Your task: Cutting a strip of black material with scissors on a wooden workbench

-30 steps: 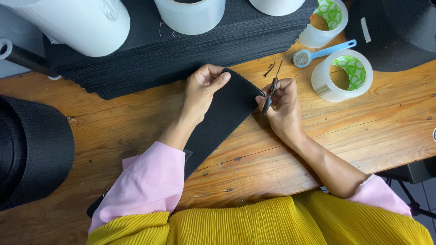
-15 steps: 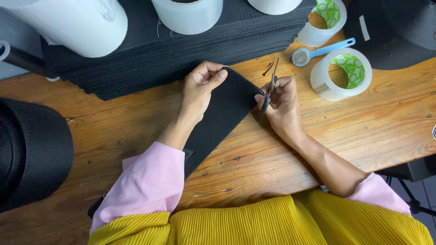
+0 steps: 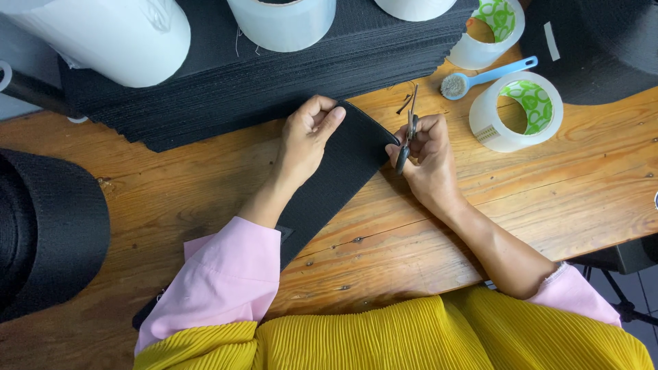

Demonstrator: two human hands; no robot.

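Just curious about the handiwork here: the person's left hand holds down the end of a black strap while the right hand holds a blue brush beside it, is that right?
Not quite. The right hand holds small scissors, not the brush; the blue brush lies untouched on the wooden table between two tape rolls. The left hand does hold down the end of the black strap. The head view shows this.

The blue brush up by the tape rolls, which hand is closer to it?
The right hand. It holds small scissors just below and left of the blue brush, not touching it. The left hand is farther left, pressing the black strip.
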